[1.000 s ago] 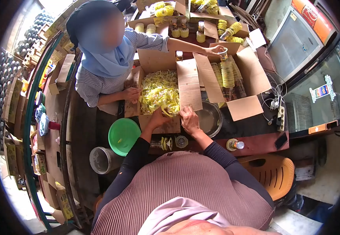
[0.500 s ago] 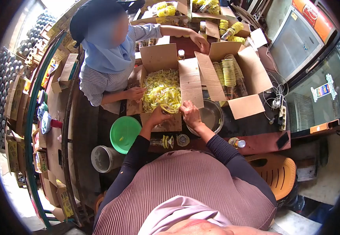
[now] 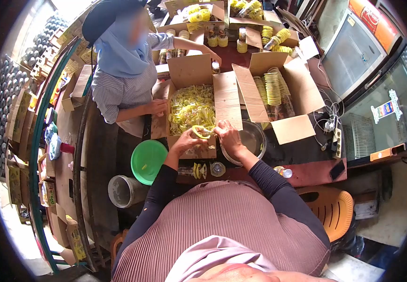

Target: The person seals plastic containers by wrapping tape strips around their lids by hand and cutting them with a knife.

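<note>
Over the near edge of the open cardboard box (image 3: pixel 168 89), my left hand (image 3: pixel 186 142) grips the left side of a yellow-rimmed ring-shaped piece (image 3: pixel 203 132). My right hand (image 3: pixel 228 137) pinches its right side, fingers closed. What lies inside the ring is too small to make out. Many small yellow wrapped pieces (image 3: pixel 191 107) fill the box just beyond my hands. A metal bowl (image 3: pixel 260 136) stands right of my right hand, partly hidden by box flaps. Below my hands lie a clear jar (image 3: pixel 217 168) and several yellow-rimmed pieces (image 3: pixel 199 170).
A co-worker (image 3: pixel 123 89) stands at the left, one hand (image 3: pixel 156 107) at the box edge, the other near a small jar (image 3: pixel 215 66). A second box (image 3: pixel 297 128) holds stacked yellow-rimmed pieces. A green basin (image 3: pixel 148 162), grey bucket (image 3: pixel 121 191) and phone (image 3: pixel 338 169) are nearby.
The yellow-rimmed piece has tilted slightly, its ring now showing more clearly between my hands. The co-worker's far arm has drawn back left to the small jar; their near hand has lowered slightly.
</note>
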The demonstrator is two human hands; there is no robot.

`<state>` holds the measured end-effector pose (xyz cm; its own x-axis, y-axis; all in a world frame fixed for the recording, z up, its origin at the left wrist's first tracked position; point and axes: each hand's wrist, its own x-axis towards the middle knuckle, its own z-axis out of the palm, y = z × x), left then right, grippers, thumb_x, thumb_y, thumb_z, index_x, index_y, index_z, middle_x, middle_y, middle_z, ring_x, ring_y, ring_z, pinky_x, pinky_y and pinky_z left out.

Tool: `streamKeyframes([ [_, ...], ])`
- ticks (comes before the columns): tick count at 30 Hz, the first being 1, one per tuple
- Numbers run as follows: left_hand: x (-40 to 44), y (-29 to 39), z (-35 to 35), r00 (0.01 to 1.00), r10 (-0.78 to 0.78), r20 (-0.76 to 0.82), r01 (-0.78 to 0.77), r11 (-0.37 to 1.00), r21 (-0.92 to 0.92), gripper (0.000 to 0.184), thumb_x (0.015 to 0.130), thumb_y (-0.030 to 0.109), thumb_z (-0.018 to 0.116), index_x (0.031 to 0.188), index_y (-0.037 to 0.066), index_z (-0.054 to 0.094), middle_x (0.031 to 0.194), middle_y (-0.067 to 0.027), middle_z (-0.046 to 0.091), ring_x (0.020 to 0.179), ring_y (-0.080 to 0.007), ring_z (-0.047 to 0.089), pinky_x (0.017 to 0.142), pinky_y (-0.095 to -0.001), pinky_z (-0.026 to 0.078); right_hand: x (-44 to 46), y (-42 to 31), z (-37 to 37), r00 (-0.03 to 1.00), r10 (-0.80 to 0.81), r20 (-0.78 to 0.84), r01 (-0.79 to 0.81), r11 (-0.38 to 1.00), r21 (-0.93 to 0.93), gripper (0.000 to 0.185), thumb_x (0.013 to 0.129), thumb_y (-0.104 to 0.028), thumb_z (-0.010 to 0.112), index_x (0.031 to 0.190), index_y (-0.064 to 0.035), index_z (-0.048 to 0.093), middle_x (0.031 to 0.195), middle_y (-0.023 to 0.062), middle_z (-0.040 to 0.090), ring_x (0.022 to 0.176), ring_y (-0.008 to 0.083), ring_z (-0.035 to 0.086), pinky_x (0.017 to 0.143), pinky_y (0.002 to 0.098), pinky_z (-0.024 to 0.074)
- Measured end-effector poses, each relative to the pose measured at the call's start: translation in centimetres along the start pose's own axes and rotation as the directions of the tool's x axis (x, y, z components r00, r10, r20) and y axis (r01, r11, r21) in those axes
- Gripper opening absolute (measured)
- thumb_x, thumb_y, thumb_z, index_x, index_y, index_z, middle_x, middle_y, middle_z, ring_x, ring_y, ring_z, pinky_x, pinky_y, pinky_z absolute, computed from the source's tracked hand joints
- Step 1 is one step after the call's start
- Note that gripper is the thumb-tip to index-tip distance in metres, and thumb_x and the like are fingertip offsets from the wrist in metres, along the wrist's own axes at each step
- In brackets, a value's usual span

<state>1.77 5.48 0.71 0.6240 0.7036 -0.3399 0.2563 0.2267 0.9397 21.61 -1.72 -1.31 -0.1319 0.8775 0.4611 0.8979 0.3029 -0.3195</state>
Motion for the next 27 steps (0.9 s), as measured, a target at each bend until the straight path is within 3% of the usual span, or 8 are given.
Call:
streamKeyframes([
  [4,1.0,-2.3,0.0,0.99,0.137,0.021,-0.136,0.99,-0.044,0.048,0.078,0.013,0.074,0.118,0.003,0.049,0.1,-0.0044,0.063,0.09,-0.0157,0.061,0.079,-0.0311,0.05,-0.2,-0.1,-0.3,0.999,-0.013,0.043,0.017,0.995,-0.097,0.01,0.075,-0.009,0.056,0.082,-0.0084,0.063,0.092,0.0085,0.057,0.095,0.0258,0.055,0.079,0.0369,0.0486],
  [6,1.1,-2.6,0.3,0.957,0.266,-0.113,-0.215,0.918,0.334,0.046,0.077,0.02,0.074,0.113,0.004,0.049,0.101,-0.0067,0.063,0.089,-0.0183,0.063,0.079,-0.0329,0.05,-0.2,-0.5,-0.3,0.999,-0.01,0.035,0.014,0.994,-0.105,0.01,0.075,-0.01,0.056,0.082,-0.0086,0.063,0.093,0.0083,0.057,0.094,0.0259,0.055,0.08,0.0379,0.0472],
  [8,1.1,-2.6,1.3,0.958,0.246,-0.15,-0.179,0.916,0.358,0.053,0.072,0.025,0.076,0.111,0.004,0.048,0.097,-0.0108,0.065,0.088,-0.0236,0.064,0.078,-0.0355,0.05,-0.4,-0.9,-0.2,1.0,-0.005,0.027,0.008,0.994,-0.111,0.009,0.076,-0.011,0.056,0.082,-0.0087,0.063,0.094,0.0082,0.057,0.094,0.0259,0.054,0.082,0.0389,0.0458],
  [10,1.2,-2.8,2.0,0.923,0.337,-0.185,-0.198,0.83,0.521,0.058,0.069,0.028,0.077,0.113,0.003,0.046,0.094,-0.0149,0.066,0.089,-0.0267,0.065,0.077,-0.0359,0.05,-0.7,-1.4,0.1,0.998,-0.021,0.065,0.029,0.992,-0.122,0.01,0.077,-0.014,0.056,0.082,-0.0086,0.062,0.095,0.0085,0.058,0.095,0.0264,0.055,0.084,0.0427,0.044],
  [15,1.8,-3.5,0.9,0.966,0.218,-0.136,-0.145,0.9,0.412,0.041,0.069,0.026,0.076,0.096,0.004,0.056,0.091,-0.0148,0.066,0.083,-0.0248,0.064,0.075,-0.0353,0.05,-1.9,-1.3,0.8,0.989,-0.141,-0.049,0.133,0.981,-0.139,0.014,0.077,-0.008,0.053,0.087,-0.0056,0.061,0.095,0.0117,0.056,0.095,0.0297,0.053,0.089,0.0446,0.043],
  [18,1.5,-2.3,0.8,0.989,0.125,-0.083,-0.081,0.912,0.402,0.04,0.069,0.024,0.076,0.098,0.004,0.056,0.089,-0.0137,0.066,0.081,-0.0225,0.063,0.074,-0.0351,0.05,-2.1,-1.0,1.4,0.989,-0.132,-0.07,0.126,0.988,-0.089,0.012,0.077,-0.012,0.055,0.085,-0.006,0.061,0.094,0.0117,0.057,0.093,0.028,0.055,0.085,0.0414,0.0459],
  [23,1.7,-2.4,1.1,0.921,0.346,-0.179,-0.168,0.767,0.619,0.047,0.066,0.027,0.076,0.101,0.004,0.055,0.089,-0.0171,0.066,0.081,-0.032,0.065,0.07,-0.0385,0.05,-1.5,-1.0,1.2,1.0,0.021,-0.018,-0.022,0.999,-0.037,0.011,0.078,-0.01,0.054,0.085,-0.0053,0.061,0.093,0.0112,0.057,0.092,0.0281,0.054,0.082,0.0389,0.0466],
  [27,2.4,-4.0,0.7,0.899,0.401,-0.179,-0.218,0.761,0.611,0.049,0.068,0.028,0.077,0.105,0.005,0.054,0.087,-0.0139,0.068,0.074,-0.0269,0.067,0.069,-0.0364,0.051,-1.1,-0.8,-0.6,0.997,-0.062,-0.046,0.057,0.993,-0.106,0.01,0.078,-0.009,0.053,0.083,-0.0053,0.062,0.093,0.0104,0.057,0.092,0.0275,0.054,0.081,0.038,0.0463],
])
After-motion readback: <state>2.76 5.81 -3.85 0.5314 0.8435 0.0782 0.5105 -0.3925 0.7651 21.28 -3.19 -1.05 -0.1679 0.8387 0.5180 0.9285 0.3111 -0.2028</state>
